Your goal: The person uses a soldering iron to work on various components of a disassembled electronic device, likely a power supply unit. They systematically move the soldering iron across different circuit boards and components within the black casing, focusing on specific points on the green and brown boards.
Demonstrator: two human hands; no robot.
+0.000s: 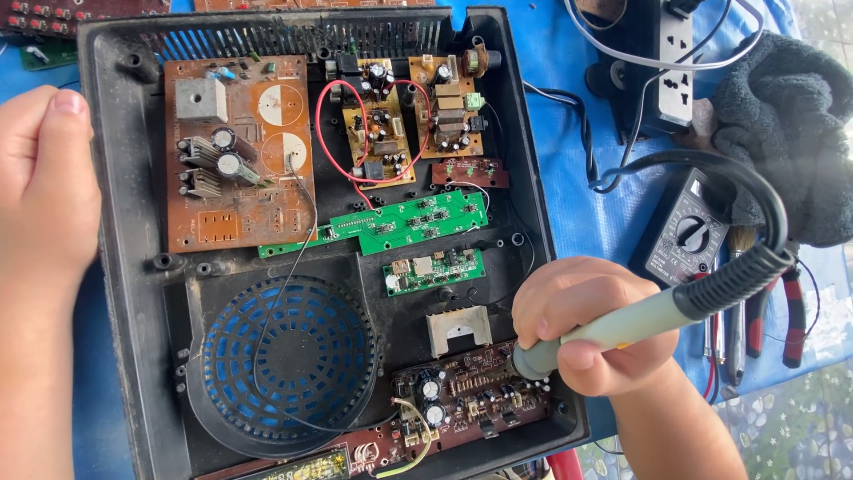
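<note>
1. Soldering iron: grey-green barrel, black ribbed grip, black cord looping up and back; held slanted, tip end down-left on the dark circuit board near the casing's lower right corner.
2. Casing: black plastic tray, open face up, vent slots along the top edge, round blue-backed grille lower left; left edge gripped.

Head view, close, straight down
</note>
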